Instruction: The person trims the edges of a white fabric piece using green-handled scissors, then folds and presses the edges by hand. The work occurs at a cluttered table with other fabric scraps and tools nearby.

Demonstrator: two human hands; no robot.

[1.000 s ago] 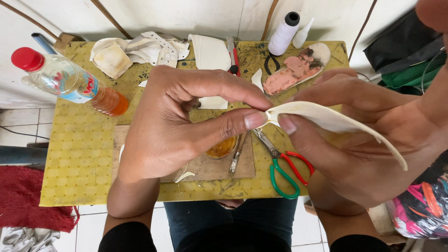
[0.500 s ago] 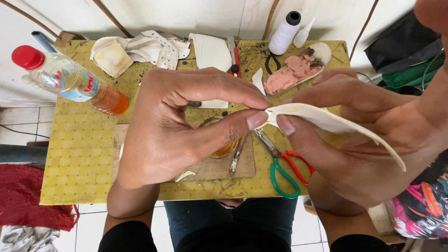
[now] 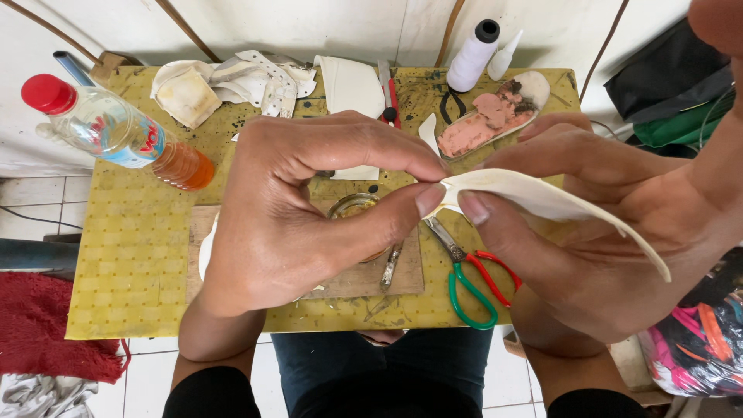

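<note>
- Both hands are up over the middle of the counter (image 3: 116, 255), pinching one thin cream strip (image 3: 542, 203) between them.
- Left hand (image 3: 302, 209): grip closed on the strip's left tip, thumb and forefinger pressed together.
- Right hand (image 3: 611, 232): grip closed on it too, thumb under, fingers over, just beside the left thumb. The rest of the strip runs off to the right and tapers to a point.
- Under the hands there's a board (image 3: 371, 275) with a small jar (image 3: 352, 205) on it, and scissors (image 3: 468, 279) with red and green handles near the front edge.
- Left edge: a plastic bottle (image 3: 116, 131) lying on its side, red cap, orange liquid.
- Back edge: pale scraps (image 3: 232, 81), a white spool (image 3: 472, 56), and a sole (image 3: 491, 114) smeared pink near the back right corner.
</note>
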